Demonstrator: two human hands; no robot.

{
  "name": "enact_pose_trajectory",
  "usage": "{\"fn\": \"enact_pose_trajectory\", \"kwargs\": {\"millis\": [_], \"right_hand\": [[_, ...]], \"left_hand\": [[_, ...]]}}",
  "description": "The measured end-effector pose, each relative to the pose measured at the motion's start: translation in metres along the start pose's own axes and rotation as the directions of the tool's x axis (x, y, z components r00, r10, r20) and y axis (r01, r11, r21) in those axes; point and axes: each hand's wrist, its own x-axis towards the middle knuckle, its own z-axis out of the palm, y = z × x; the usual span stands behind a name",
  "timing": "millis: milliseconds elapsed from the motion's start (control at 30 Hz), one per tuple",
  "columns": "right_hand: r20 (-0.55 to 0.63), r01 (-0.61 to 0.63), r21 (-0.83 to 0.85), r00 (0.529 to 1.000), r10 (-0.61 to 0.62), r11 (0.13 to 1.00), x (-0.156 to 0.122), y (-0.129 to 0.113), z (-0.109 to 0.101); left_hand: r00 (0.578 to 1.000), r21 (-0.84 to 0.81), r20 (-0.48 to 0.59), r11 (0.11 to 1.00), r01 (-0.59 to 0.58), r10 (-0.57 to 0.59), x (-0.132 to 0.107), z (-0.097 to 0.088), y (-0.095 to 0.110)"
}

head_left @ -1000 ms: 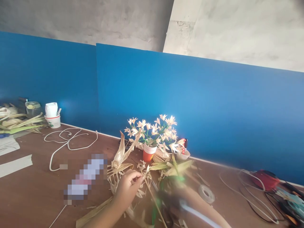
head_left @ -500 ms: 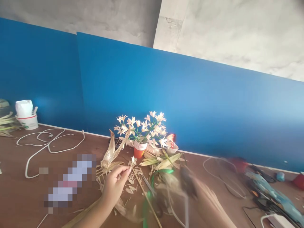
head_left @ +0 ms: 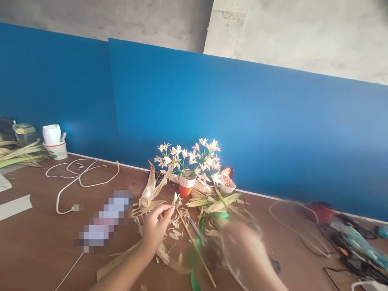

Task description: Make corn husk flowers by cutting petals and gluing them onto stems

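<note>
My left hand (head_left: 158,222) pinches a small white pointed piece, like a flower bud or petal (head_left: 175,197), between thumb and fingertips. A thin tan stick (head_left: 197,246) slants down from beside those fingertips; whether they hold it too, I cannot tell. My right hand (head_left: 242,242) is smeared by motion, its fingers unclear, over the right side of the husk scraps. Just left of it lie scissors (head_left: 197,231), partly blurred, and a green strip (head_left: 220,214). Husk scraps (head_left: 174,234) surround both hands. Behind them, pale flowers (head_left: 209,161) stand in an orange-red paper cup (head_left: 185,189).
White cables (head_left: 81,178) and a pixelated object (head_left: 106,220) lie to the left on the brown table (head_left: 39,250). Farther back is a white tub (head_left: 55,150). A small bowl (head_left: 228,187) sits near the blue partition (head_left: 242,121). Tools and cables (head_left: 351,242) clutter the right.
The view has swung left, so the scene sits farther right. My right hand has moved left toward the scraps; the dark object that showed at its fingers is no longer clear. My left hand keeps its pinch.
</note>
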Motion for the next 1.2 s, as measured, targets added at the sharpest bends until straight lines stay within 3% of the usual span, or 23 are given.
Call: {"fn": "enact_pose_trajectory", "kwargs": {"millis": [67, 100, 233, 333, 667, 767, 867, 967, 1033, 1200], "right_hand": [[0.104, 0.163, 0.191, 0.977, -0.185, 0.968, 0.012, -0.037, 0.014], [0.098, 0.239, 0.237, 0.958, -0.268, 0.942, 0.018, -0.053, 0.024], [0.042, 0.249, 0.222, 0.964, -0.264, 0.943, 0.036, -0.086, 0.062], [0.035, 0.244, 0.205, 0.966, -0.257, 0.948, 0.042, -0.087, 0.075], [0.084, 0.309, 0.225, 0.939, -0.334, 0.924, 0.046, -0.082, 0.088], [0.088, 0.319, 0.23, 0.934, -0.346, 0.919, 0.045, -0.08, 0.084], [0.008, 0.307, 0.351, 0.944, -0.33, 0.885, 0.044, -0.077, 0.068], [-0.076, 0.253, 0.58, 0.963, -0.258, 0.774, 0.046, -0.073, 0.046], [-0.044, 0.16, 0.728, 0.981, -0.188, 0.667, 0.048, -0.071, 0.037], [0.186, -0.158, 0.967, 0.974, -0.131, 0.198, 0.047, -0.071, 0.032]], "left_hand": [[1.0, 0.004, 0.002, 1.0, 0.004, -0.004, -0.001, 0.0, -0.001], [1.0, 0.002, 0.006, 1.0, 0.005, -0.005, -0.001, 0.0, -0.001], [1.0, -0.001, 0.014, 1.0, -0.004, 0.004, -0.003, -0.001, -0.001], [1.0, 0.005, 0.015, 1.0, -0.015, 0.015, -0.002, 0.0, -0.001], [0.999, 0.018, 0.048, 1.0, 0.007, -0.007, -0.004, 0.002, -0.005], [0.999, 0.015, 0.046, 1.0, 0.012, -0.012, -0.005, 0.001, -0.005], [0.999, 0.006, 0.04, 1.0, 0.005, -0.006, -0.004, 0.001, -0.004], [0.999, 0.0, 0.042, 1.0, 0.022, -0.022, -0.004, 0.001, -0.003], [0.998, -0.003, 0.041, 0.999, 0.044, -0.044, -0.005, 0.002, -0.003], [0.998, -0.002, 0.048, 0.999, 0.043, -0.043, -0.008, 0.003, 0.002]]}}
